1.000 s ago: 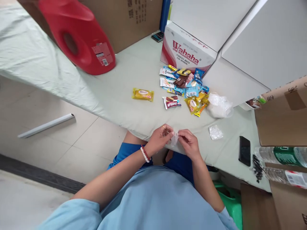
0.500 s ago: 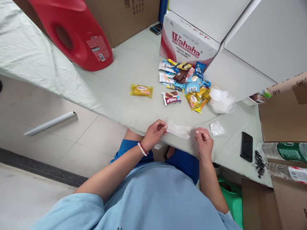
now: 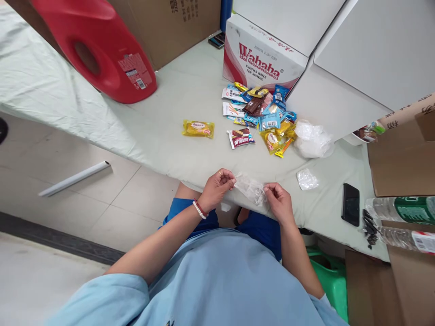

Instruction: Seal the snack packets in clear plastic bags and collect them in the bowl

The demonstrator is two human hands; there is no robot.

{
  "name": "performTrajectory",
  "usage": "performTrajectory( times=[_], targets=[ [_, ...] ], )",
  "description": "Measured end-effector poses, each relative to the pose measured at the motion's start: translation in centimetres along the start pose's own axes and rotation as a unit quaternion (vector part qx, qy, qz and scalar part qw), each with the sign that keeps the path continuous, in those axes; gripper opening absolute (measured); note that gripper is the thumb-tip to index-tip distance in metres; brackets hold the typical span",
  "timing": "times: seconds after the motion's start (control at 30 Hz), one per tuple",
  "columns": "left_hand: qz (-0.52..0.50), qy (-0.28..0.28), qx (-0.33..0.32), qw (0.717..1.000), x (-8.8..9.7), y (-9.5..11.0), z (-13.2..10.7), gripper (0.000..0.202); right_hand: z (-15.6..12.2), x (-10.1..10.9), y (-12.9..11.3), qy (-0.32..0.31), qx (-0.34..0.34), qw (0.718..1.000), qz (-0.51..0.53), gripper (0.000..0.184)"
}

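Note:
My left hand (image 3: 217, 185) and my right hand (image 3: 277, 201) pinch the two ends of a small clear plastic bag (image 3: 249, 188), held crumpled between them at the near edge of the table (image 3: 170, 122). Both hands are closed on it. Beyond them lies a heap of wrapped snacks (image 3: 263, 115), with a yellow snack packet (image 3: 198, 128) and a red-and-white snack packet (image 3: 241, 137) lying apart to the left. A bundle of clear plastic bags (image 3: 312, 140) sits right of the heap, and another small clear bag (image 3: 306, 179) lies nearer me.
A red jug (image 3: 102, 50) lies at the back left. A Wahaha carton (image 3: 261, 63) and white boxes (image 3: 356, 54) stand behind the snacks. A black phone (image 3: 350, 204), water bottles (image 3: 401, 210) and a cardboard box (image 3: 401, 154) are at the right. A white tube (image 3: 73, 178) lies on the floor.
The bag went from bunched between close hands to stretched out wide, and now my hands have come nearer again, so the bag is crumpled between them.

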State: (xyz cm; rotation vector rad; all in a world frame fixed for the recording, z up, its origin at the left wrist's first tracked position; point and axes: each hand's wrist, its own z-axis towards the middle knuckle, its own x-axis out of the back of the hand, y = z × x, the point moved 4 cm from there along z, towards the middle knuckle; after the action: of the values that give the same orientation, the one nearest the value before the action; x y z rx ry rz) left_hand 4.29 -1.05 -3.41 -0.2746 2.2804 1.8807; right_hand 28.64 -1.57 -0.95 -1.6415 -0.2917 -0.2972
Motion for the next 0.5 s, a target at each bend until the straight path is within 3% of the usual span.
performTrajectory(
  times=[0.1, 0.17, 0.37, 0.5],
  targets=[
    [-0.034, 0.003, 0.014, 0.999, 0.3, -0.2, 0.4, 0.038, -0.3, 0.5, 0.6, 0.001, -0.125, 0.978, 0.169, 0.035],
    [-0.047, 0.014, 0.013, 0.999, 0.4, -0.2, 0.4, 0.037, -0.5, 0.9, 0.6, 0.004, -0.171, 0.958, 0.228, 0.040],
    [0.073, 0.104, -0.075, 0.989, 0.2, 1.8, -1.8, 0.021, -1.3, 1.4, -0.2, 0.017, -0.151, 0.965, 0.214, 0.044],
    [0.138, 0.016, -0.084, 0.987, -2.5, 2.9, -3.9, 0.026, -1.9, 0.4, -0.7, 0.014, -0.135, 0.966, 0.220, 0.045]
  ],
)
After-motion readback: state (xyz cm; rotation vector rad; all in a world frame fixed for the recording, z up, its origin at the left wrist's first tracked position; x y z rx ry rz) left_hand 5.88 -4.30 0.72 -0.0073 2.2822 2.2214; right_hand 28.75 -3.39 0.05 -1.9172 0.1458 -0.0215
